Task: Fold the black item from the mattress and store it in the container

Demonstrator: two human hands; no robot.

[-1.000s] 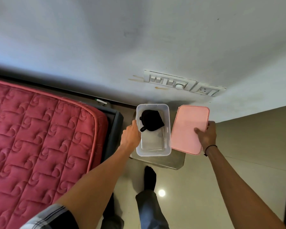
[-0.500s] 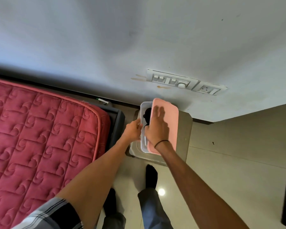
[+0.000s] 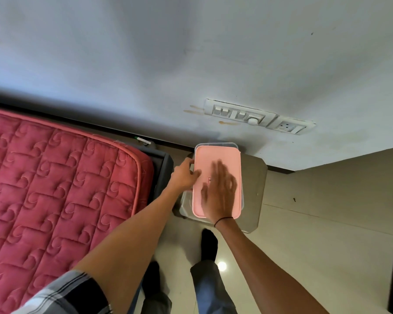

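A pink lid [image 3: 222, 159] lies flat over the clear plastic container [image 3: 216, 145], whose rim shows at the far end. The black item is hidden under the lid. My right hand [image 3: 220, 191] rests flat on the lid with fingers spread, slightly blurred. My left hand [image 3: 186, 175] grips the container's left edge, thumb on the lid's rim. The red quilted mattress [image 3: 55, 189] lies to the left with nothing black on it.
The container sits on a small grey metal stool [image 3: 254, 189] against the white wall. A switch and socket panel [image 3: 259, 116] is on the wall above. My socked feet [image 3: 209, 243] stand on the beige tiled floor [image 3: 327, 223] below the stool.
My right hand carried the pink lid from the right of the container onto it. The lid went from tilted to lying flat, hiding the black item. My left hand stayed at the container's left edge.
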